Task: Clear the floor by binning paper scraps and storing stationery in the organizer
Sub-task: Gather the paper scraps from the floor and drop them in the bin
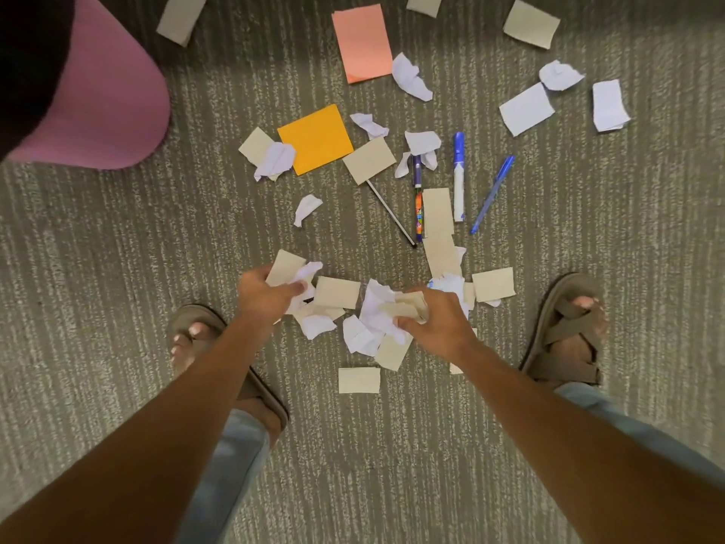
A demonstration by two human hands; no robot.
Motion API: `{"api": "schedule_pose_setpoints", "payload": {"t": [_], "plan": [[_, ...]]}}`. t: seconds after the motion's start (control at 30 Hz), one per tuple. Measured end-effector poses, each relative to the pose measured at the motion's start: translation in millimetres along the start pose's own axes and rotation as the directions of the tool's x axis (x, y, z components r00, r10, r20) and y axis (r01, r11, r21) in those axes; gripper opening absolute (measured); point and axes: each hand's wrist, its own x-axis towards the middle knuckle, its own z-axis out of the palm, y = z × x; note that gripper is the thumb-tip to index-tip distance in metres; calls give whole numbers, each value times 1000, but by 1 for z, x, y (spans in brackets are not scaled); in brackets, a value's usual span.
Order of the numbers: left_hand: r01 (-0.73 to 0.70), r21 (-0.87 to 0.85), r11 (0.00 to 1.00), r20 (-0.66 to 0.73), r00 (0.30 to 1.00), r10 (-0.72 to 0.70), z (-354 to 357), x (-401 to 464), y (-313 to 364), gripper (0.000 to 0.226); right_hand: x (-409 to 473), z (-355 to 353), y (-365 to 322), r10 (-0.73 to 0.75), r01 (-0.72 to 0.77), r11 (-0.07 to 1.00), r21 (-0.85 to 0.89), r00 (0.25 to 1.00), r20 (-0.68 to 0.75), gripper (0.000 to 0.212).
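Beige and white paper scraps (pixel 337 292) lie scattered over the grey carpet. My left hand (pixel 266 292) is closed on a beige scrap and a crumpled white one. My right hand (pixel 435 320) grips a bunch of beige and white scraps just above the heap between my feet. Further out lie a white marker with a blue cap (pixel 458 176), a blue pen (pixel 492 194), a patterned pen (pixel 418 214) and a thin black stick (pixel 390 210). An orange sheet (pixel 316 139) and a salmon sheet (pixel 363 43) lie beyond them.
A pink bin (pixel 102 100) with a dark inside stands at the upper left. My sandalled feet (pixel 565 331) flank the scrap heap. More scraps (pixel 527 108) lie at the upper right and along the top edge. No organizer is in view.
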Motion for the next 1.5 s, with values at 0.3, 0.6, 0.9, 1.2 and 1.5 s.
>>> {"api": "schedule_pose_setpoints", "payload": {"t": [0.3,0.6,0.9,1.2,1.5], "plan": [[-515,483,708,313,857,409,-4,5,-30,24,2,12,6,-82,98,974,-203,993,87,41],[-673,714,195,525,698,486,36,-9,-28,22,10,51,0,-152,109,840,-531,988,-37,33],[-558,667,493,330,815,476,39,-10,-30,21,15,40,-9,-152,130,897,-422,988,-18,36],[-188,230,955,118,979,165,-18,-22,17,32,2,1,-47,241,-212,943,257,967,-85,44],[-55,-216,975,119,990,82,-102,-57,86,25,-6,-44,-151,190,-156,786,598,982,7,27]]}}
